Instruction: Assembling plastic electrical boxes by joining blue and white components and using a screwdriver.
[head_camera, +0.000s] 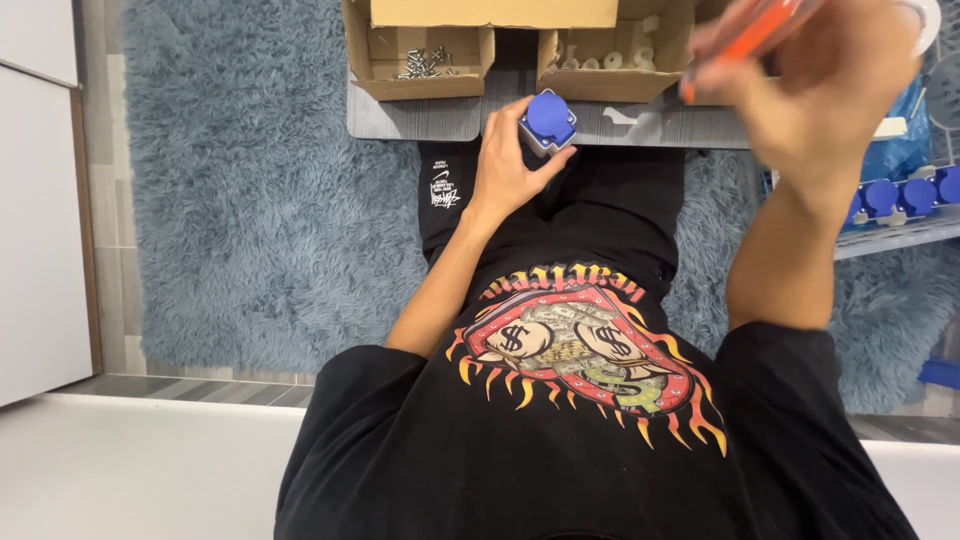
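Top-down view from a head cam. Nearest: the person's black T-shirt (590, 420) w/ a flame-edged graphic, legs in black, seated over a shaggy blue-grey rug (260, 200).

Mid: left hand (505, 165) reaches fwd to the near edge of a low grey table (420, 118). Its fingers curl round a small blue-capped socket part (549, 120), thumb on the right side, other fingers on the left and behind, pinching it upright at the table edge. It looks like hard moulded plastic: prob. light, stiff, smooth enough to slip, so the grey base's flat sides seem the best hold, not the round blue cap.

Right hand (810, 80) is raised, blurred by motion, fingers closed on an orange-handled tool (750, 35), approx. a screwdriver; exact grip can't be told.

Far: open cardboard boxes, one w/ metal screws (425, 63), one w/ white plastic bits (610, 55). Far right: a rack of more blue socket parts (900, 195).
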